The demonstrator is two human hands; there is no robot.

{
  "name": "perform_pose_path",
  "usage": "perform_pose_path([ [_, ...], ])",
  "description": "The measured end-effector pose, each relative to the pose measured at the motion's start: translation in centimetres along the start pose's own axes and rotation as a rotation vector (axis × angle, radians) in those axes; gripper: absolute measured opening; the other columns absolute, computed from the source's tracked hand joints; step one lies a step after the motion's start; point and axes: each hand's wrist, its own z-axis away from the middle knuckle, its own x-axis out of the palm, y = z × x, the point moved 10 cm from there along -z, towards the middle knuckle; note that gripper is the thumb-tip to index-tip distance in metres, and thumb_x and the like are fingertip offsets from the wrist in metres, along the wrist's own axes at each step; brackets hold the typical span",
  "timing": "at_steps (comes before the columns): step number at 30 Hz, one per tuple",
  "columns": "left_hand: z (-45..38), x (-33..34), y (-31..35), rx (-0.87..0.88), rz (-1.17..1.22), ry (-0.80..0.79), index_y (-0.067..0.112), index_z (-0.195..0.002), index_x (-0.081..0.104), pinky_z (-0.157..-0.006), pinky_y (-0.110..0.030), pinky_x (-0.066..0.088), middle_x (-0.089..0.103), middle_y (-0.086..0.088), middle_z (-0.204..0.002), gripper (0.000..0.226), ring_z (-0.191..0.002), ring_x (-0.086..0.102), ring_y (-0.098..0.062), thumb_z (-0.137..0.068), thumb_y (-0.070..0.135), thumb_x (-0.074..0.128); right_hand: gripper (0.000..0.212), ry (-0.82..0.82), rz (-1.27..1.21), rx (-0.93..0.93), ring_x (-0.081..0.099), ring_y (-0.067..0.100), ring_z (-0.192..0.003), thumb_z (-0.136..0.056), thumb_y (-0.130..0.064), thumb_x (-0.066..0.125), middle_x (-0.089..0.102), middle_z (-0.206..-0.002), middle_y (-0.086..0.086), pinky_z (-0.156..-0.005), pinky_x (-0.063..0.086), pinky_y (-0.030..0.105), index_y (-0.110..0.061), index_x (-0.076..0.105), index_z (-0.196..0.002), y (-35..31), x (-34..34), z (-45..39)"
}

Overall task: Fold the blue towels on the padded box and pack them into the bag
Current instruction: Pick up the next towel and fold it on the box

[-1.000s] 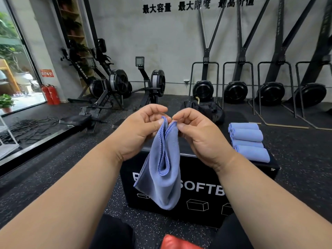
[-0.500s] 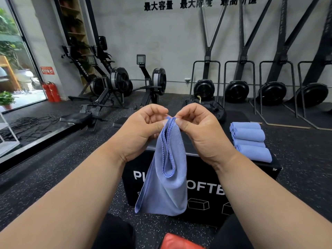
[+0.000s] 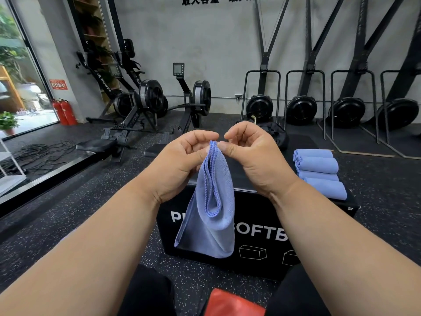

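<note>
- A black bag [image 3: 273, 137] sits on the gym floor beyond the padded box [image 3: 257, 226], mostly hidden behind the right hand; what it holds cannot be told.
- The padded box, black with white lettering and box outlines on its front, stands on the speckled rubber floor [image 3: 68, 224]; four folded blue towels [image 3: 319, 173] lie in a row along the right side of its top.
- Rowing machines [image 3: 150, 103] line the grey wall at left, ski trainers [image 3: 303, 108] stand at right, two red fire extinguishers [image 3: 65, 111] wait beside a glass door, and cables [image 3: 38, 153] lie coiled on the floor.
- A person's left hand [image 3: 182, 160] and right hand [image 3: 252, 156] meet in the air in front of the box, each pinching the top corners of one blue towel [image 3: 211, 215] between thumb and forefinger, the other fingers curled.
- The towel hangs doubled from that pinch, its stitched hem looping down the middle, its lower edge draping before the box's lettering.
- A red object [image 3: 232, 304] shows at the bottom edge between the person's dark-clad knees.
</note>
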Motion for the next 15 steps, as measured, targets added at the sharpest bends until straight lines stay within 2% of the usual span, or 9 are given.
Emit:
perform_pose_path([
  [4, 0.1, -0.6, -0.5, -0.02, -0.037, 0.035, 0.018, -0.124, 0.067, -0.069, -0.022, 0.05, 0.073, 0.003, -0.09, 0.029, -0.075, 0.06, -0.012, -0.095, 0.012, 0.068, 0.017, -0.009, 0.098, -0.002, 0.057, 0.01, -0.08, -0.089, -0.007, 0.082, 0.063, -0.083, 0.0, -0.08, 0.052, 0.025, -0.019, 0.07, -0.088, 0.4, 0.0, 0.3],
  [9, 0.2, -3.3, -0.6, -0.002, -0.046, 0.216, 0.025, -0.122, 0.069, -0.061, -0.022, 0.045, 0.069, 0.008, -0.086, 0.024, -0.067, 0.052, -0.01, -0.102, 0.012, 0.065, 0.015, -0.017, 0.264, -0.051, 0.05, 0.01, -0.07, -0.091, -0.009, 0.077, 0.059, -0.076, -0.002, -0.067, 0.046, 0.024, -0.022, 0.071, -0.091, 1.6, 0.1, 3.2],
  [11, 0.2, -4.3, -0.4, 0.027, -0.045, 0.267, 0.024, -0.12, 0.069, -0.062, -0.021, 0.046, 0.068, 0.008, -0.086, 0.023, -0.067, 0.056, -0.008, -0.103, 0.011, 0.064, 0.017, -0.044, 0.332, -0.054, 0.052, 0.015, -0.067, -0.085, -0.019, 0.083, 0.062, -0.076, -0.003, -0.066, 0.047, 0.024, -0.026, 0.07, -0.094, 2.6, 0.7, 5.0],
  [15, 0.2, -5.1, -0.6, 0.06, -0.05, 0.324, 0.024, -0.118, 0.071, -0.075, -0.023, 0.053, 0.069, 0.005, -0.092, 0.023, -0.082, 0.064, -0.01, -0.103, 0.008, 0.065, 0.036, -0.09, 0.552, -0.063, 0.059, 0.016, -0.073, -0.075, -0.04, 0.091, 0.068, -0.088, -0.009, -0.071, 0.05, 0.021, -0.034, 0.067, -0.1, 4.2, 1.9, 6.4],
])
